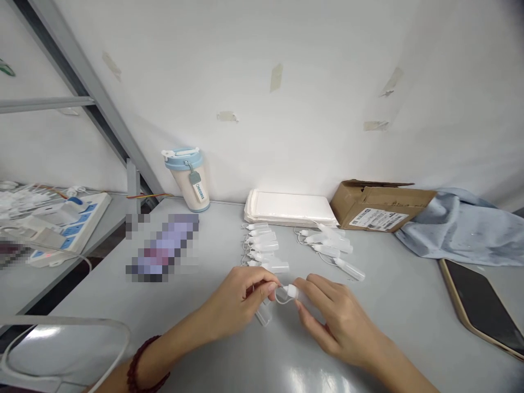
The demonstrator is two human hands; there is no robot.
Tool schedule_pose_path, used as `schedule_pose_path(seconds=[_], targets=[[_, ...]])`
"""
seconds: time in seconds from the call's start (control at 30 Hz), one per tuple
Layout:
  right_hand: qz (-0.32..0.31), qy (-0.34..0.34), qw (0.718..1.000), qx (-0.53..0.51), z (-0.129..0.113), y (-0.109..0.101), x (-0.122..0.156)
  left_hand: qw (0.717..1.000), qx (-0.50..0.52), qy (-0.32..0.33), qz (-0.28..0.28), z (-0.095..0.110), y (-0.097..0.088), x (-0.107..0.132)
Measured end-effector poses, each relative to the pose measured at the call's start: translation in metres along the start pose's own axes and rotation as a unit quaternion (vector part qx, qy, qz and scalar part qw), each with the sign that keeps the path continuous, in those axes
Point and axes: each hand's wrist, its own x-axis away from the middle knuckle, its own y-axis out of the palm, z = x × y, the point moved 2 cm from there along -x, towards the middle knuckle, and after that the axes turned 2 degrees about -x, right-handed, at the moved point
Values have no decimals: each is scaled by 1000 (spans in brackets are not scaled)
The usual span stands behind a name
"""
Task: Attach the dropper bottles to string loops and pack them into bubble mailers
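My right hand (333, 316) is closed round a small translucent squeeze bottle (292, 292) with a white top, its body mostly hidden by the fingers. A thin white strap loops from the bottle's neck to my left hand (245, 297), whose thumb and forefinger pinch at the tip end, where the tethered cap is mostly covered. Another bottle (264, 315) lies on the table just below my left fingertips. Beyond my hands, a column of similar bottles (264, 245) lies on its side, with a looser group (327, 248) to the right.
At the back stand a tumbler (190, 180), a stack of white sheets (292, 206) and an open cardboard box (380, 207). A blue-grey cloth (462, 229) and a phone (485, 300) lie right. Left are a pixelated purple item (167, 248), a white cable (118, 327) and a power strip (88, 224).
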Motion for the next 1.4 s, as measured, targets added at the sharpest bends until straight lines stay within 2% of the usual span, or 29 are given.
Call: schedule_pose_path(seconds=[0.43,0.67,0.83,1.07,1.3,1.4], targets=[[-37,18,998,-53,-3,10,0,998,-2,22,-52,-3,0,-2],[-42,22,997,-65,-6,9,0,994,75,-8,-82,-1,-1,0],[-50,23,997,-60,-5,14,1,994,67,-20,-84,-5,-1,0],[-26,7,998,-59,-5,16,0,991,72,-13,-114,-3,0,-1],[4,3,999,-35,0,12,-2,995,61,-41,-66,-1,-15,0],[14,-1,999,-32,0,12,-2,994,81,-42,-57,-1,-16,-1]])
